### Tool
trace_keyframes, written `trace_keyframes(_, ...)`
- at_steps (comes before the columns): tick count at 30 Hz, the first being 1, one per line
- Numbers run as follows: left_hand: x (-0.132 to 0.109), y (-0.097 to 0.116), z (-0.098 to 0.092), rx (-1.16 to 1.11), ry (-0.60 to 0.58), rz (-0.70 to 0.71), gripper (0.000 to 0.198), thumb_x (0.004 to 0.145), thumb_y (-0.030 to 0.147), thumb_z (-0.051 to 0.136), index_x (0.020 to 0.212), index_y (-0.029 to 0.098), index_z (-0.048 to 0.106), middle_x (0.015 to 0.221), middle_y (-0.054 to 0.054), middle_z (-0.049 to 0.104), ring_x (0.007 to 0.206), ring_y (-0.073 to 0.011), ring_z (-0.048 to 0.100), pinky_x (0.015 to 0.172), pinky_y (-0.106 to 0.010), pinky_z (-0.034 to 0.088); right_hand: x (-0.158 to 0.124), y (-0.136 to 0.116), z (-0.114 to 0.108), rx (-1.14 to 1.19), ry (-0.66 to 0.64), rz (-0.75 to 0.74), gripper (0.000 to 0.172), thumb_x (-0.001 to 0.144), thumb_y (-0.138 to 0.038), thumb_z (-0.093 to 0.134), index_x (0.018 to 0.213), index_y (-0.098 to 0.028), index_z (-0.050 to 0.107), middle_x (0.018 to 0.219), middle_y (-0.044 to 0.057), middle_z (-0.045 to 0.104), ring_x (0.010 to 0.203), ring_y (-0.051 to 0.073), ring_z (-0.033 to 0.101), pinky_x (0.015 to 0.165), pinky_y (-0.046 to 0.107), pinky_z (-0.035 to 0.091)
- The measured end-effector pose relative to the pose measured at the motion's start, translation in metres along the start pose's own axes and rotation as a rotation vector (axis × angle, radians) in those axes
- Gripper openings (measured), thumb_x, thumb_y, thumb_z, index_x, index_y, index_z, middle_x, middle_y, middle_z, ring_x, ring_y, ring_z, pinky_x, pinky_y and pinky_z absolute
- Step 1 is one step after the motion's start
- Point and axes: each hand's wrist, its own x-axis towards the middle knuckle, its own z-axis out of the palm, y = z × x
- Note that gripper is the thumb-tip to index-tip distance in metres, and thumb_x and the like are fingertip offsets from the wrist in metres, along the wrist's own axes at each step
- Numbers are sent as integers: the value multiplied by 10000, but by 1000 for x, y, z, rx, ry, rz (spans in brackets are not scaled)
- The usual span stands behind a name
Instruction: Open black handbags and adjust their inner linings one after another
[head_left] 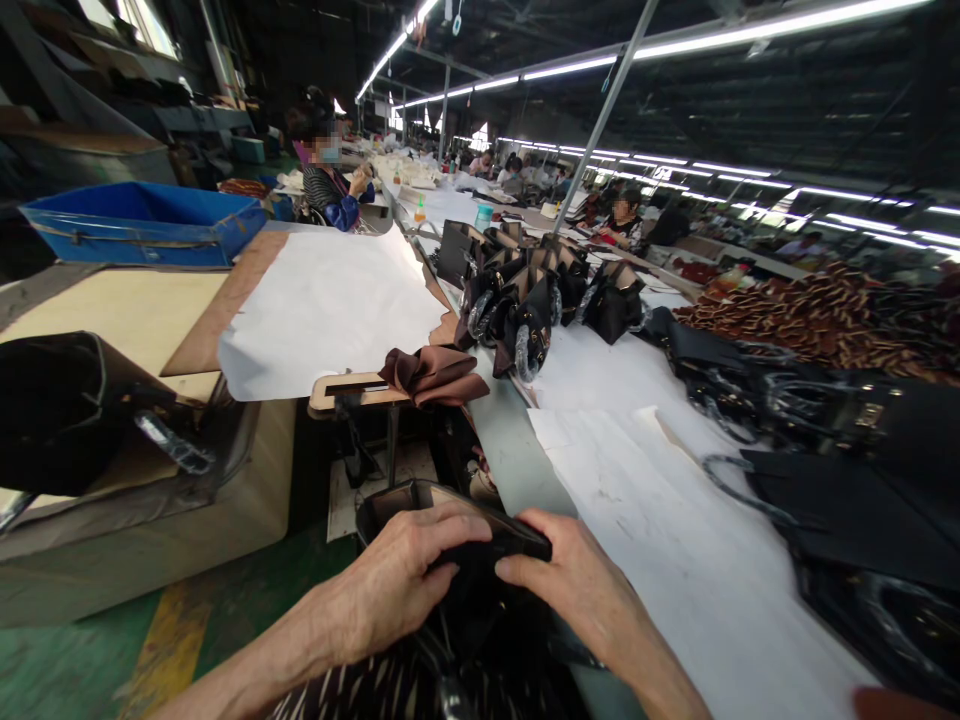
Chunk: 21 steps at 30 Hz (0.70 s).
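Note:
A black handbag (480, 600) is held close to my body, its open top facing away from me. My left hand (420, 560) grips the upper rim, fingers over the edge and thumb on the near side. On the rim's right corner my right hand (562, 570) pinches the edge between thumb and fingers. The bag's lower part is dark and partly hidden by my hands. Just beyond it, a brown cloth lining (435, 374) drapes over a small wooden-topped stand (349, 392).
Several black handbags (525, 290) with plastic-wrapped handles stand on the table ahead. More black bags (847, 450) lie along the right. White paper (645, 500) covers the tabletop. At left are a blue bin (150, 225) and another black bag (60, 410). A co-worker (330, 185) sits beyond.

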Motion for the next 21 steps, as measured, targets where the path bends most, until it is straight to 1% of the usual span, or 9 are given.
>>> trace_keyframes(4,0,0,0,-27,-14,14,476,728,-49,456,1093,239,553,1123,-5,567,1038,-127,526,936,-254,412,-1,1,1,-6,7,2,115,656,-306,635,682,-202,594,575,-57,555,567,110,471,501,200,315)
trace_keyframes(9,0,2,-2,-50,-14,-38,463,705,-32,476,1079,232,547,1100,-4,581,1037,-135,524,941,-264,407,0,3,2,-17,5,-10,118,663,-315,629,691,-206,594,593,-52,565,588,119,481,513,205,324)
trace_keyframes(14,1,4,-5,-12,-62,-83,548,648,-36,457,1108,251,534,1116,13,589,1038,-138,527,944,-267,393,1,4,3,-18,2,-9,132,664,-328,633,713,-208,608,606,-45,574,597,128,493,518,209,327)
trace_keyframes(18,3,7,-7,30,-102,-152,602,613,-22,448,1132,274,523,1116,21,598,995,-153,539,879,-271,421,0,5,3,-16,-3,-14,131,671,-329,626,736,-215,621,607,-45,576,597,129,498,520,213,330)
trace_keyframes(21,5,9,-8,52,-106,-160,619,608,-17,451,1146,282,509,1099,28,602,953,-148,546,838,-256,424,0,7,4,-1,-1,-21,129,674,-325,626,753,-223,625,628,-46,586,616,133,509,532,216,334)
